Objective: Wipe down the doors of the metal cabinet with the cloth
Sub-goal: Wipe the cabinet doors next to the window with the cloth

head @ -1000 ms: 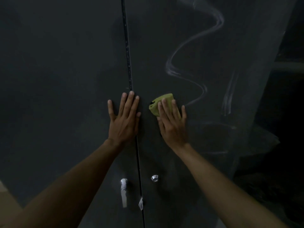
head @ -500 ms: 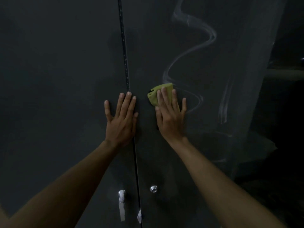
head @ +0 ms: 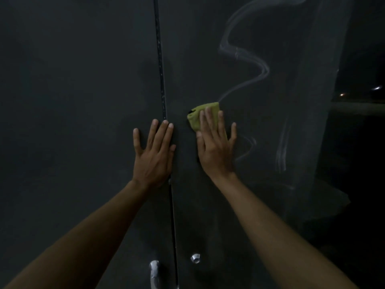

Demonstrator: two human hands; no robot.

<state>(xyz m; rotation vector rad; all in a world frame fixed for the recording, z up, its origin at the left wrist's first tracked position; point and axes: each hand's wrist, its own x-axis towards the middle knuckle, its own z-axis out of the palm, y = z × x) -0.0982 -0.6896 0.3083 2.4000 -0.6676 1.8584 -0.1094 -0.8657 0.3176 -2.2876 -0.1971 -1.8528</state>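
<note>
Head view, both hands flat, fingers straight — left hand [head: 154, 152] on left door [head: 79, 122], right hand [head: 215, 147] pressing cloth [head: 198, 117]

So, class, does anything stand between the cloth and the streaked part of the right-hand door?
Nothing visible does. The right hand presses the cloth flat on the right door, and the pale streaks start at its top corner.

Dark cabinet doors [head: 83, 101] (streaked) carry the left hand [head: 154, 155], and a cloth [head: 195, 119] under the right hand [head: 214, 151].
</note>
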